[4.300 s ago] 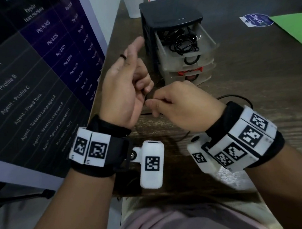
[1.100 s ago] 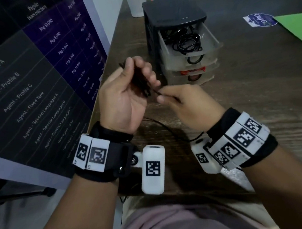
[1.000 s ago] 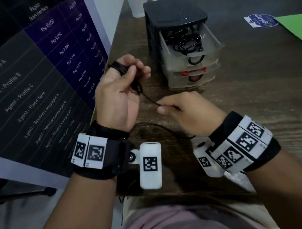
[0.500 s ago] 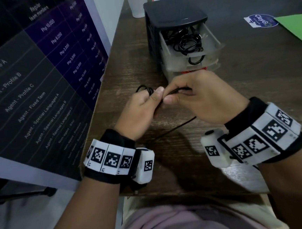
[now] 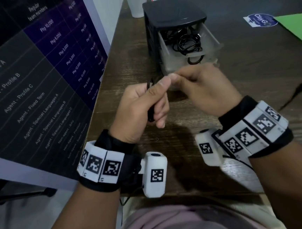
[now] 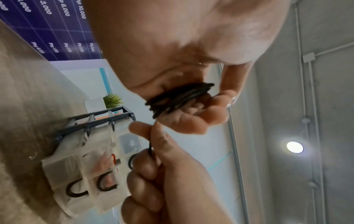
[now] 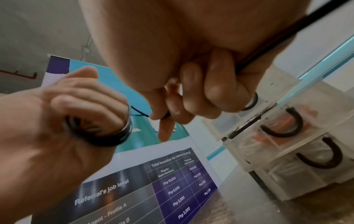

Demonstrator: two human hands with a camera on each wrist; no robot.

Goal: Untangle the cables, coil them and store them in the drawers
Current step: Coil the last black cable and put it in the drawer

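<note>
The left hand [image 5: 142, 104] now grips the thin black cable [image 6: 180, 98] as a nearly finished coil, while the right hand [image 5: 204, 89] pinches its shortened tail before the clear plastic drawers [image 5: 211, 45].

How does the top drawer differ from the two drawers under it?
The top drawer is pulled well out of the black unit; the two lower drawers sit almost pushed in. The top drawer holds loose black cables; the middle one shows something orange through its front, and the bottom one's contents are unclear. All three are translucent with dark U-shaped handles.
</note>
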